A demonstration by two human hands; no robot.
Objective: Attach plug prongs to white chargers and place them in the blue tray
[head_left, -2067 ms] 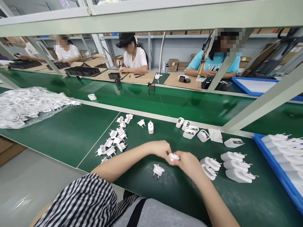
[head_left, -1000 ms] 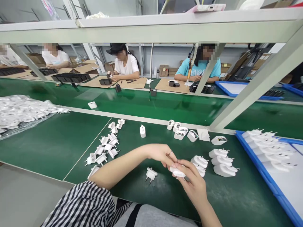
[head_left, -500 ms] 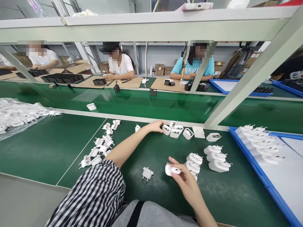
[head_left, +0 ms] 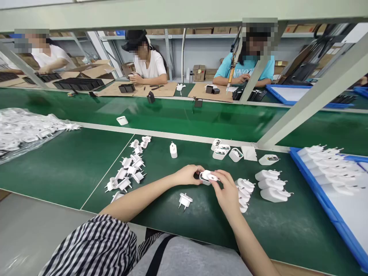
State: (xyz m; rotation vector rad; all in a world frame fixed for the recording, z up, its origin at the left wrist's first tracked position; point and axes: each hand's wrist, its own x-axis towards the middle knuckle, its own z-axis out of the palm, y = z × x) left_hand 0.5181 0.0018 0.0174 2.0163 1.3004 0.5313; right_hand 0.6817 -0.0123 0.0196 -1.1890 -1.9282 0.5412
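Observation:
My left hand [head_left: 189, 175] is closed on a white charger housing [head_left: 205, 182] above the green table. My right hand [head_left: 226, 188] pinches a white plug cap [head_left: 211, 176] at the top of that housing; whether the two are joined I cannot tell. Nearer to me, a loose plug cap [head_left: 185, 201] lies with its two pins towards me. Beyond my hands stand several open charger housings [head_left: 219, 153] with circuit parts showing inside. A row of capped chargers [head_left: 244, 186] is partly hidden behind my right hand.
Several plug caps [head_left: 131, 170] lie scattered at left, near a plastic bag of white parts [head_left: 23, 126]. Capped chargers [head_left: 271, 184] stand at right, beside a blue-rimmed tray [head_left: 319, 199]. A slanted frame post [head_left: 304, 92] crosses the right side. Co-workers sit across the green belt [head_left: 161, 117].
My left hand has taken a charger housing from the back group and drawn it nearer. My right hand has brought its plug cap up to it. The camera view has shifted.

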